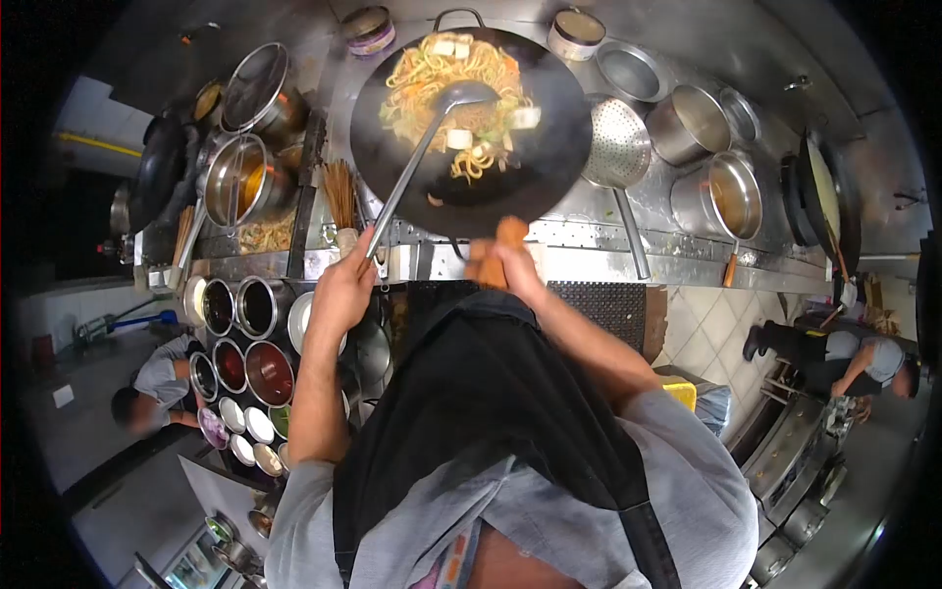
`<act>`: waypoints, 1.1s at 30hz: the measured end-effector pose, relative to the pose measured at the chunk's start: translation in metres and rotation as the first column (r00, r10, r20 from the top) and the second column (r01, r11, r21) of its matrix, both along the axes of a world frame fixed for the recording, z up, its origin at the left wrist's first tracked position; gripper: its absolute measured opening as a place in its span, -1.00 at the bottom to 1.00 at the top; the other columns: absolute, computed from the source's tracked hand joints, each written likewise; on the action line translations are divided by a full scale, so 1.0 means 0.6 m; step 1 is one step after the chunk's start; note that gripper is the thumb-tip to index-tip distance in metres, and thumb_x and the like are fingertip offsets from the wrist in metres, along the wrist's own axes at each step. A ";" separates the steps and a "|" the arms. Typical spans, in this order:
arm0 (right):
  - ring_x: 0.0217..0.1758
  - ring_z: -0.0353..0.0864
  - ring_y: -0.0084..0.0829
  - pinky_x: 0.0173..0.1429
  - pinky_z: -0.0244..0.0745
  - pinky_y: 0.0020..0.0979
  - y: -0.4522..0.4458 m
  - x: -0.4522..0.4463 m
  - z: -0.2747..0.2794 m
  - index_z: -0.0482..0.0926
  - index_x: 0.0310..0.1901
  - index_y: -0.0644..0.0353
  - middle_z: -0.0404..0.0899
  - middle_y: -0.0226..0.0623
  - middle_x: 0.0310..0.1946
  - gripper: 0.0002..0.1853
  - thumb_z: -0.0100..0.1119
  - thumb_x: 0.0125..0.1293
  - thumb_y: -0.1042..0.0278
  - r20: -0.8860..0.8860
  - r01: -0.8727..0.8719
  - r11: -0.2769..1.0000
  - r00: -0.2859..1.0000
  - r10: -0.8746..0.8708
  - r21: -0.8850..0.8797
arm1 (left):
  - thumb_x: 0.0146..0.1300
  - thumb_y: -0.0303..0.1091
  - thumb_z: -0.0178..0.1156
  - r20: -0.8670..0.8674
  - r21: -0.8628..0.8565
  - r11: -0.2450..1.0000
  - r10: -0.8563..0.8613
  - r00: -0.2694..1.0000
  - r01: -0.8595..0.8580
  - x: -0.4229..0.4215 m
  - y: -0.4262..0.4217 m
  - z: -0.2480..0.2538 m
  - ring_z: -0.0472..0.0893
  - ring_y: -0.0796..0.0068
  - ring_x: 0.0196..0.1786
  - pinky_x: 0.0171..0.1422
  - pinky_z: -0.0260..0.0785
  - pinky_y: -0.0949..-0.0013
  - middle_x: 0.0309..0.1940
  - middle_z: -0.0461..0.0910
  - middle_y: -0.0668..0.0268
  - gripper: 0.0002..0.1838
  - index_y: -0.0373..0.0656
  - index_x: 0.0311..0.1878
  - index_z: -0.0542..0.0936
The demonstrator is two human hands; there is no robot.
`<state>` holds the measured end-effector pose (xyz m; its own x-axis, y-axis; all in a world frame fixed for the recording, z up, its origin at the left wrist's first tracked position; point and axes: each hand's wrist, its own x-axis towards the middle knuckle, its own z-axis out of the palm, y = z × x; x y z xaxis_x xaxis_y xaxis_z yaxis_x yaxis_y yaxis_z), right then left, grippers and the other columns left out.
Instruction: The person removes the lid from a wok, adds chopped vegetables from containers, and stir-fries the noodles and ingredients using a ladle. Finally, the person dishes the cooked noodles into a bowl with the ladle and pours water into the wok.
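In the head view, my left hand (343, 285) is closed around the long handle of a metal ladle (465, 94). The ladle's bowl rests among noodles (446, 64) with pale white chunks and bits of vegetable in a large dark wok (392, 187). My right hand (512, 267) is closed on an orange, cloth-like piece (511, 232) at the wok's near rim; motion blurs it somewhat. Whether the wok's near handle is inside that grip is hidden. Noodles lie mostly in the far half of the wok, and haze hangs over it.
Right of the wok lies a perforated skimmer (618, 142), with a steel pot (721, 201) beyond. A pot with a strainer (238, 182) stands left. Sauce containers (269, 373) sit lower left. Two other people, one at left (162, 378) and one at right (854, 358), are bent over.
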<state>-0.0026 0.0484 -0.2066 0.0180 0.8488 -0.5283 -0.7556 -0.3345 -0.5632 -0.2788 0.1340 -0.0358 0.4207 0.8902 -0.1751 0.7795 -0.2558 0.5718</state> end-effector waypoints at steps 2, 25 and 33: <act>0.00 0.69 -0.11 -0.02 0.71 -0.11 -0.023 0.014 -0.055 0.42 0.06 0.36 0.63 0.00 -0.09 -0.70 0.01 0.33 0.44 0.259 -0.064 0.997 0.963 0.075 -0.052 | 0.28 -0.49 0.28 0.028 0.091 0.995 -0.032 0.999 0.030 -0.025 -0.022 0.024 0.66 -0.14 -0.13 -0.05 0.51 0.09 -0.21 0.68 -0.04 -0.33 0.09 0.47 0.40; -0.18 0.71 -0.13 -0.16 0.67 -0.13 0.167 0.032 0.099 0.49 -0.02 0.36 0.65 -0.03 -0.15 -0.72 0.05 0.31 0.39 0.044 0.082 0.990 0.996 -0.078 -0.118 | 0.29 -0.44 0.28 -0.060 -0.119 0.987 -0.112 0.992 0.104 -0.052 -0.041 0.113 0.59 -0.22 -0.17 -0.09 0.44 0.04 -0.30 0.61 -0.07 -0.32 0.09 0.48 0.36; 0.02 0.69 -0.18 0.04 0.67 -0.18 0.018 0.038 -0.003 0.47 0.10 0.36 0.66 0.02 -0.06 -0.65 0.02 0.30 0.41 0.204 -0.025 0.999 0.979 0.020 0.022 | 0.31 -0.59 0.25 0.096 -0.351 0.927 0.177 0.979 -0.133 -0.044 -0.077 0.084 0.36 0.55 -0.50 -0.31 0.41 0.43 -0.50 0.49 0.31 -0.25 0.08 0.55 0.31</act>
